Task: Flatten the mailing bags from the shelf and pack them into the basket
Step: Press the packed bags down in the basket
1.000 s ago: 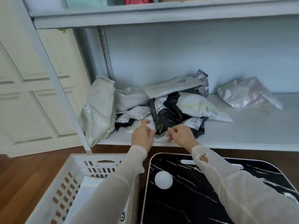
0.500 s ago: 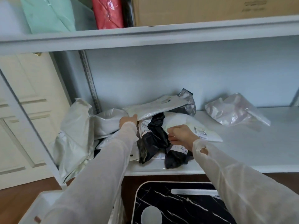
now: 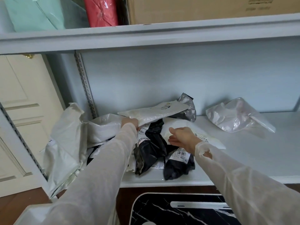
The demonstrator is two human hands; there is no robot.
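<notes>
A heap of crumpled mailing bags lies on the white shelf: a flat white bag on top, black bags under it, a grey one behind. My left hand grips the near left edge of the flat white bag. My right hand hovers open over another white bag with a label, fingers spread. A large white bag sags over the shelf's left end. Only a white corner of the basket shows at the bottom left.
A clear plastic bag lies alone at the right of the shelf. The upper shelf holds a cardboard box, a red packet and a green one. A black marbled board sits below, a door left.
Both hands have reached deeper into the heap. My left hand took hold of the top white bag's edge. My right hand opened and lifted off the black bag. The view tilted up.
</notes>
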